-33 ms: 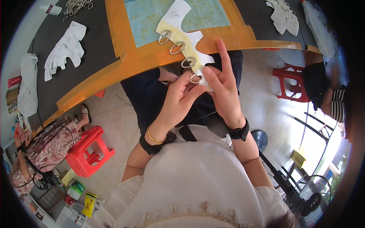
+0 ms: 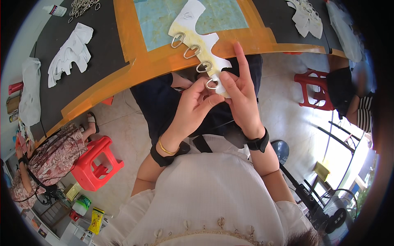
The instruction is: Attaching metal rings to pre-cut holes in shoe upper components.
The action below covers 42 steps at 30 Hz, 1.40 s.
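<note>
A white cut-out strip (image 2: 189,25) with a wavy edge and yellowish smears stretches from the table's edge toward me. Several oval metal rings (image 2: 191,51) hang along its left side. My right hand (image 2: 243,95) grips the near end between thumb and curled fingers, its index finger pointing up. Beside the nearest metal ring (image 2: 212,84), my left hand (image 2: 193,107) has its thumb and fingers closed on the same end. The fingertips partly cover that end, so the fold there is hard to make out.
Stacked white cut-outs (image 2: 72,53) lie on the dark table (image 2: 107,45), near loose rings (image 2: 84,8) and a small white bottle (image 2: 55,10). More ringed pieces (image 2: 307,18) sit right. Orange tape (image 2: 94,97) borders the table. Red stools (image 2: 97,162) and other people flank me.
</note>
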{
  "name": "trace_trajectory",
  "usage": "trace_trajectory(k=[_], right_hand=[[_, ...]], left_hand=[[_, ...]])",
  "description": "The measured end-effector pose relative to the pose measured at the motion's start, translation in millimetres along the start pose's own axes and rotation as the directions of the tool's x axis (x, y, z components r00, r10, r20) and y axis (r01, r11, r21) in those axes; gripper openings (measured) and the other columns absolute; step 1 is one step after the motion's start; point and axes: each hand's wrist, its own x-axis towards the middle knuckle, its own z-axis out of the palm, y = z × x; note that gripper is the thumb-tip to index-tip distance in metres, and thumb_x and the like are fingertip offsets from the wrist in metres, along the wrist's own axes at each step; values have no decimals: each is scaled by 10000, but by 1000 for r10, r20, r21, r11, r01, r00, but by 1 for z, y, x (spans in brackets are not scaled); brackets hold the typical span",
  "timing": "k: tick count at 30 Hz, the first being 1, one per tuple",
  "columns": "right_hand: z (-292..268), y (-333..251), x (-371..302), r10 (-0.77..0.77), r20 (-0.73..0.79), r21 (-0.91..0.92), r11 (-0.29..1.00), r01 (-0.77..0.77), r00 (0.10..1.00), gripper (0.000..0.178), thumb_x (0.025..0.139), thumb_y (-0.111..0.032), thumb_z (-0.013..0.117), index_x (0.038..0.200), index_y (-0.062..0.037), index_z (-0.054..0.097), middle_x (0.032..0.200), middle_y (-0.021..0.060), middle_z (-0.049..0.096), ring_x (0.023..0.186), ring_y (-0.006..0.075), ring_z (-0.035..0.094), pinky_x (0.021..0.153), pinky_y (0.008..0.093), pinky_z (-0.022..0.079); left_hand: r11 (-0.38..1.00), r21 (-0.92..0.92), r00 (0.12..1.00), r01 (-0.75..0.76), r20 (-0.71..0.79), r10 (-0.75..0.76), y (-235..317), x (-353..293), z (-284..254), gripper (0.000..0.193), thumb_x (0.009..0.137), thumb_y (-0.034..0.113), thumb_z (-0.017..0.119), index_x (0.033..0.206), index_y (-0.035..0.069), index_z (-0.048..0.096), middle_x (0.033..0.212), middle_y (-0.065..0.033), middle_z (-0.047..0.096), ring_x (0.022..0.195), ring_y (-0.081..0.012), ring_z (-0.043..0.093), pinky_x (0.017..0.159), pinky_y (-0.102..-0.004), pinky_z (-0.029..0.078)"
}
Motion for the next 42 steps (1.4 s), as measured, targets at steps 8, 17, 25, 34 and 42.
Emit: trace_trajectory(k=[8,17,25,34,42], right_hand=[[3,3,0,-126,-116,-50,991,121,985,540,955,-218,455,1431,-106,228,865,10,579,693,25,479,564,150,397],[0,-1,-6,-119,-63,-93,989,113,991,554,947,-110,432,1440,-96,181,747,-8,547,668,12,461,567,138,365],[-2,-5,-20,2,-16,-235,972,-5,1000,573,919,-27,390,1442,-76,162,808,2,545,671,10,449,609,136,359],[-4,-1,-19,-168,-83,-347,929,130,982,526,953,-180,438,1422,-70,227,766,-26,517,729,41,478,634,170,386],[1,-2,-6,-193,-26,-283,942,178,981,583,861,35,534,1385,-26,285,855,28,564,773,64,532,702,195,436]], left_hand=[[988,96,985,122,114,-133,-3,-3,-17,473,726,87,760,1102,-4,488,904,7,529,782,-94,524,742,-233,448],[957,225,983,183,-23,-182,-4,-2,-30,231,927,96,505,1132,-10,524,970,-73,600,849,-136,579,825,-275,455],[772,-551,942,318,93,-322,-4,4,-19,295,946,139,468,1224,39,481,1142,-24,552,928,-92,523,863,-257,428],[755,-587,948,292,74,-309,3,11,-6,321,940,136,453,1252,62,453,1116,-19,552,928,-93,500,816,-245,400],[773,-566,947,287,47,-317,-2,6,-14,280,936,149,487,1207,81,480,1074,11,570,891,-66,506,797,-234,405]])
